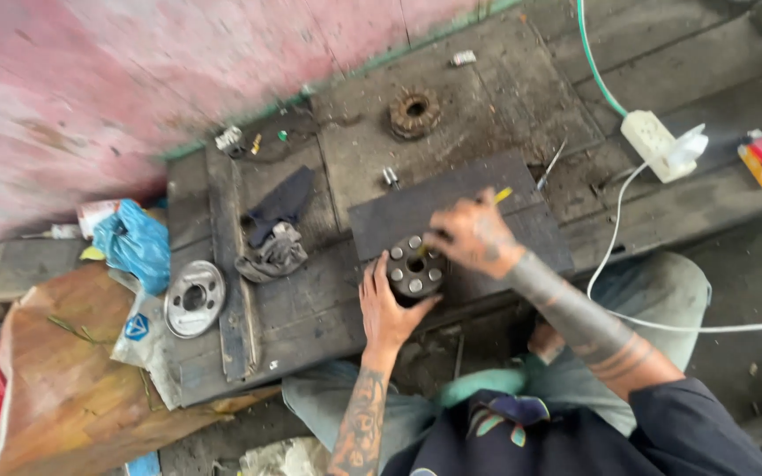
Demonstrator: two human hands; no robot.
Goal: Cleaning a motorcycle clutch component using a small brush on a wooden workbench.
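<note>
- A round dark metal hub with a ring of silver bolt heads around a centre hole [414, 269] sits on a flat dark grey slab [478, 207], near the slab's front left corner, at the front edge of the worn wooden bench [310, 300].
- The left hand [387, 304] cups the hub from its left and front side; the fingers are half spread and curved, the thumb pressing against the hub's lower right rim.
- The right hand [469, 236] rests over the hub's upper right edge, fingers curled in tight around a thin tool with a yellow tip [503, 195], which pokes out behind the knuckles; how the tool's working end meets the hub is hidden by the hand.
- Just behind the slab's back left corner stands a small silver socket piece [391, 178].
- Left of the slab lies a crumpled dark grey rag [277, 229].
- Further left, at the bench's left edge, lies a silver metal disc with a centre hole [194, 298].
- Toward the back of the bench, well apart from the hub, lies a rusty brown toothed ring [414, 113].
- Right of the slab, a white power strip [659, 144] lies on the bench, with a white cable [615, 238] running forward over the person's knee.
- A blue plastic bag [137, 242] lies off the bench's left edge.
</note>
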